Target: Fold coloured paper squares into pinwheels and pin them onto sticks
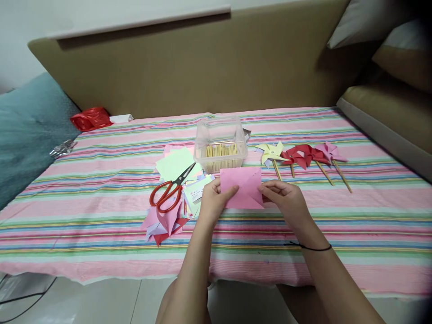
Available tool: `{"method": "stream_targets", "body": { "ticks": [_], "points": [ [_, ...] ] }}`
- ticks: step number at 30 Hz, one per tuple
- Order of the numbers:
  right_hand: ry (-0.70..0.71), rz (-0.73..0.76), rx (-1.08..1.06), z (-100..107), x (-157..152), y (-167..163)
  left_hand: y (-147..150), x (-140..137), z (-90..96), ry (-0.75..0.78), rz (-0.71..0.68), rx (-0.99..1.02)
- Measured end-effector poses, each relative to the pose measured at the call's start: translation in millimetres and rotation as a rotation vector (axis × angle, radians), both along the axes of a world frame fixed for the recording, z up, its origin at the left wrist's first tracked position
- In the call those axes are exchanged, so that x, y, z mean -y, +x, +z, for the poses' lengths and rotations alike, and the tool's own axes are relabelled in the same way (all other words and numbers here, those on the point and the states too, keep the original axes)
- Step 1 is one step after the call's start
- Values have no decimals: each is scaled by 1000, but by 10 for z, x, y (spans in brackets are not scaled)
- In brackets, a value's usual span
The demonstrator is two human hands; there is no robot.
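A square of pink paper (245, 191) is held up in front of me, with cuts or creases running in from its corners. My left hand (216, 198) grips its left side, thumb on the front and fingers behind. At the right edge, my right hand (281, 195) pinches the paper between thumb and fingers. Just left of my left hand lie scissors (168, 194) with red handles, resting on paper scraps (162, 223). Beside them is a stack of small coloured sheets (195, 198). Behind the pink paper stands a clear plastic box (221, 164) full of short wooden sticks (222, 150).
On the right lie finished pinwheels on sticks: a yellow pinwheel (272, 152), red pinwheels (303, 155) and a pink pinwheel (330, 153). Pale green paper (176, 164) lies left of the box. A red plastic bag (91, 119) sits far left on the striped cloth (101, 189). A sofa back (189, 67) rises behind.
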State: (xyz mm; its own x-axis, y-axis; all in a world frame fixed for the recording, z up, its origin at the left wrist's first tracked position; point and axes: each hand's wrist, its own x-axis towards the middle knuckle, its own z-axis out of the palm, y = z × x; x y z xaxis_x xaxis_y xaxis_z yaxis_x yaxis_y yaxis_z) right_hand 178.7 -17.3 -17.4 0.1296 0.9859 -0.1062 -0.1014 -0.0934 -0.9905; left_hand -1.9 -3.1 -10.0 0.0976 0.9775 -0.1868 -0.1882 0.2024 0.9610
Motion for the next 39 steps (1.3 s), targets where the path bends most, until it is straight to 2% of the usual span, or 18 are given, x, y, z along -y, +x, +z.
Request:
{"method": "stream_targets", "body": {
  "ticks": [6,12,17,22,26,31,34,39],
  "points": [
    [-19,-18,-3,-3,-9,-7,15,2,47,-1,33,-41],
    [22,-4,16,3,-6,17,6,-9,28,-13,41,-29],
    [112,152,-74,16,-2,64,-48,-34,-3,-8,91,34],
    [149,305,4,-20,-2,36,-71,-38,13,-11,75,48],
    [125,285,53,-11,1,-2,-54,-19,36,-37,29,52],
    [103,251,-24,5,12,-92,-28,-2,63,-65,-19,38],
    [70,166,-73,-20,19,-156,-21,-3,63,-55,-39,23],
    [55,48,-37,-48,29,-205,-12,-7,23,-39,-74,12]
  ]
}}
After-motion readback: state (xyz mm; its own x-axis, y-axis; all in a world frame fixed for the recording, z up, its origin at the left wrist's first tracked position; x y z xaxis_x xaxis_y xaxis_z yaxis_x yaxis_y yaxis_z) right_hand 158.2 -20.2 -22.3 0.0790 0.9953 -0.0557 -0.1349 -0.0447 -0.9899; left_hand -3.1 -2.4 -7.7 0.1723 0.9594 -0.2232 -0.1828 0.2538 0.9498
